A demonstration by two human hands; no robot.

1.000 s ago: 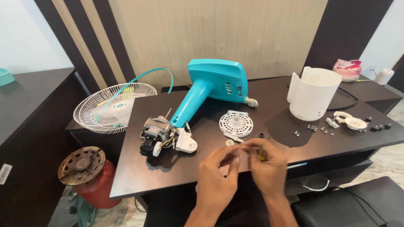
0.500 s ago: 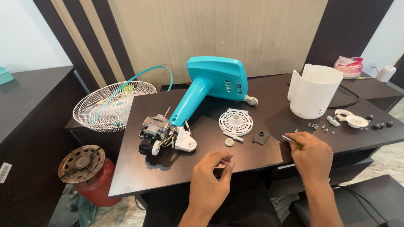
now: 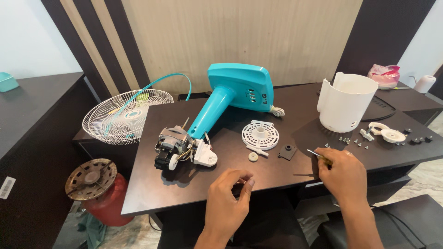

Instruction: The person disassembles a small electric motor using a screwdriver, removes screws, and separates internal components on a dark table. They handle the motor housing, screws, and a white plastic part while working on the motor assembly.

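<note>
Right hand [image 3: 345,171] gripped a screwdriver [image 3: 316,155] beside loose screws [image 3: 351,142]; left hand [image 3: 227,195] pinched a small part, unidentifiable.

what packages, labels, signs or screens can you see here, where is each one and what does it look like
Pink packet: far right end of the dark table, behind the white housing; crumpled, pink and white.
White sticker label: front of the dark cabinet at the far left; small rectangle with dark stripes.
Raised marking: on the teal fan base; small, dark.
No signs or screens in view.
</note>
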